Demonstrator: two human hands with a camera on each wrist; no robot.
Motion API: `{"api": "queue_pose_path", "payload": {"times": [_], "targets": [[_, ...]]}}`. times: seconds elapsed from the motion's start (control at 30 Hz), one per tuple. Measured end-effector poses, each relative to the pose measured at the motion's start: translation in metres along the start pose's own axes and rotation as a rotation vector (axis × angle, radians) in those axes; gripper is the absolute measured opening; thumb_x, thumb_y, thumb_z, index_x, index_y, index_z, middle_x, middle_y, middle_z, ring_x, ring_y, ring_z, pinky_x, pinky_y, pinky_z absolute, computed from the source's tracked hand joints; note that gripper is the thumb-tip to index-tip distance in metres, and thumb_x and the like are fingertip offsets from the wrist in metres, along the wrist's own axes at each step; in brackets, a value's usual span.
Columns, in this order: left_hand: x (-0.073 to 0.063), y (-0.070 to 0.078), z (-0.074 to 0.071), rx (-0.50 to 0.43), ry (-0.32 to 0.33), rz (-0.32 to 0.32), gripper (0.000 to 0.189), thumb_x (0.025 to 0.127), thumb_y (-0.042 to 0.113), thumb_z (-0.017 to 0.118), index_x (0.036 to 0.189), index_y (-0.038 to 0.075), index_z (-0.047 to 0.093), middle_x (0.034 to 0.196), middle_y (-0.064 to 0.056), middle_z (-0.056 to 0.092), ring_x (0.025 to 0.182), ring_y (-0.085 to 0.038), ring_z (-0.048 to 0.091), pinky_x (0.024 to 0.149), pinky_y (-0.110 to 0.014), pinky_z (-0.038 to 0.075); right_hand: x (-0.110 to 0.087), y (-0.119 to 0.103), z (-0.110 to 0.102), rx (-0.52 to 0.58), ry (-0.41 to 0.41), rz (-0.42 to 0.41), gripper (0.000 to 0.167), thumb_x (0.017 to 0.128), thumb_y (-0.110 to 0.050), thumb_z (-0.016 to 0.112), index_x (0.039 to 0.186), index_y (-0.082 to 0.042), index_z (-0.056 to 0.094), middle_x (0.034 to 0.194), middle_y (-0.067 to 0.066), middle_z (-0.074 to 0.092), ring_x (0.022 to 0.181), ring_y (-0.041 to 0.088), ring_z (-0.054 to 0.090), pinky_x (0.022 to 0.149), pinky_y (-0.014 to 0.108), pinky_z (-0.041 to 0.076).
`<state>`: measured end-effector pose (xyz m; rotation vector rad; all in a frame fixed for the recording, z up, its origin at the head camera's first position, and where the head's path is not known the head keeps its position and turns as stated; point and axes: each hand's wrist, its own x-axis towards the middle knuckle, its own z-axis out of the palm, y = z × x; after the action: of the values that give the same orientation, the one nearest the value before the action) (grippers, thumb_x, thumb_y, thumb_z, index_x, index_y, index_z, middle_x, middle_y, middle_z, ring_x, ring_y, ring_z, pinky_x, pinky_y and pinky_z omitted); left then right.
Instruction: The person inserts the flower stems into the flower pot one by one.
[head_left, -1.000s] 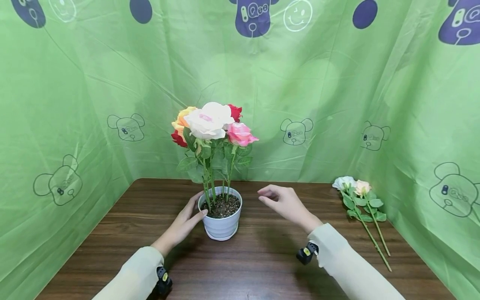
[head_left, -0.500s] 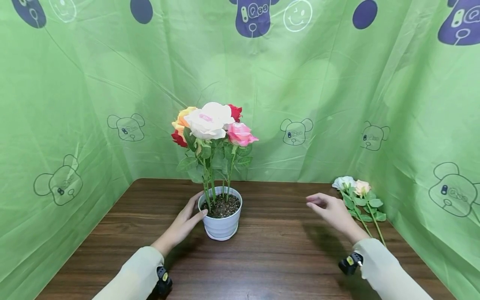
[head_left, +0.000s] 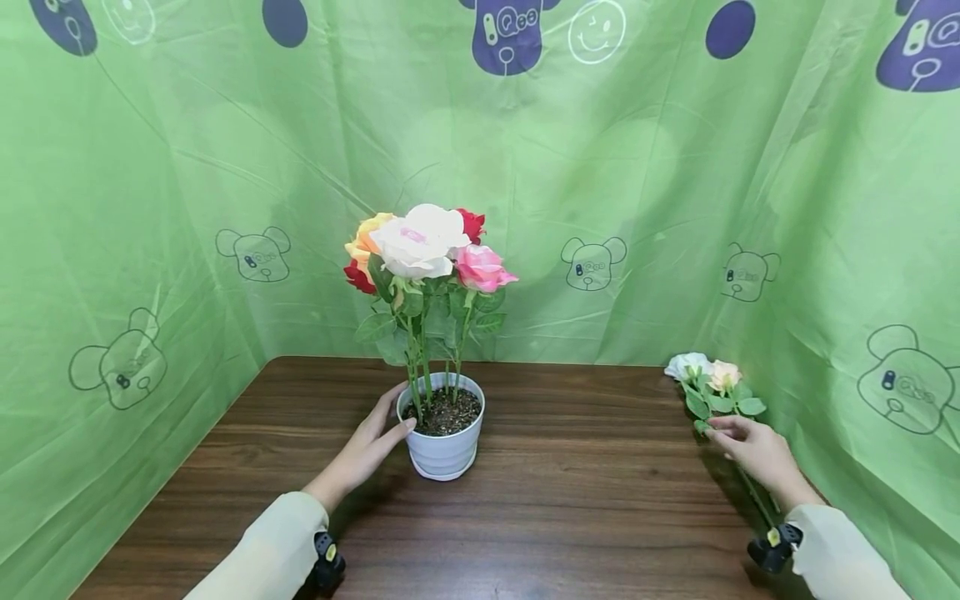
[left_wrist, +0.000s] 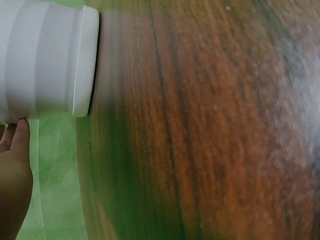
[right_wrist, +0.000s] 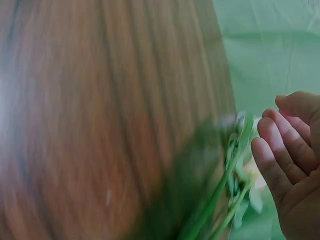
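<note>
A white flowerpot point(head_left: 442, 458) of dark soil stands left of the table's middle. Upright in it are artificial roses: a large white rose point(head_left: 420, 243), a pink rose point(head_left: 482, 268), a yellow-orange one and red ones. My left hand point(head_left: 367, 446) holds the pot's left side, thumb at the rim; in the left wrist view its fingertips point(left_wrist: 21, 131) meet the pot wall. At the table's right, a white rose point(head_left: 688, 365) and a peach rose point(head_left: 725, 375) lie flat. Above their stems point(right_wrist: 220, 192) is my right hand point(head_left: 761, 454), fingers loosely bent, nothing between them.
A dark wooden table point(head_left: 570, 483) stretches between the pot and the two lying roses. Green printed cloth point(head_left: 525, 167) hangs behind it and at both sides, close to the lying flowers on the right.
My right hand has swept rightward, from beside the pot to over the stems of the lying roses. The left hand and the pot have kept their place.
</note>
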<state>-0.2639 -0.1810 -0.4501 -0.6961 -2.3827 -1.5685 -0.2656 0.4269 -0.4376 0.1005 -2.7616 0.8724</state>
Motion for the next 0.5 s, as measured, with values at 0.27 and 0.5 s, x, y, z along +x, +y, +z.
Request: {"api": "queue_pose_path", "payload": {"times": [0.27, 0.5], "targets": [[0.0, 0.002, -0.001, 0.006, 0.0, -0.001, 0.062, 0.104, 0.022, 0.056, 0.157, 0.011, 0.028, 0.154, -0.019, 0.039, 0.142, -0.036, 0.036, 0.112, -0.058, 0.027, -0.008, 0.03, -0.015, -0.002, -0.071, 0.071, 0.048, 0.1, -0.033, 0.062, 0.125, 0.008, 0.062, 0.099, 0.02, 0.073, 0.072, 0.021, 0.07, 0.063, 0.03, 0.054], [0.0, 0.0, -0.001, -0.005, -0.005, -0.005, 0.062, 0.104, 0.023, 0.056, 0.157, 0.012, 0.028, 0.154, -0.018, 0.04, 0.142, -0.035, 0.036, 0.112, -0.058, 0.027, -0.008, 0.035, -0.023, -0.01, -0.172, 0.16, 0.051, 0.099, -0.035, 0.064, 0.125, 0.008, 0.063, 0.098, 0.016, 0.074, 0.078, 0.022, 0.071, 0.077, 0.049, 0.055]]}}
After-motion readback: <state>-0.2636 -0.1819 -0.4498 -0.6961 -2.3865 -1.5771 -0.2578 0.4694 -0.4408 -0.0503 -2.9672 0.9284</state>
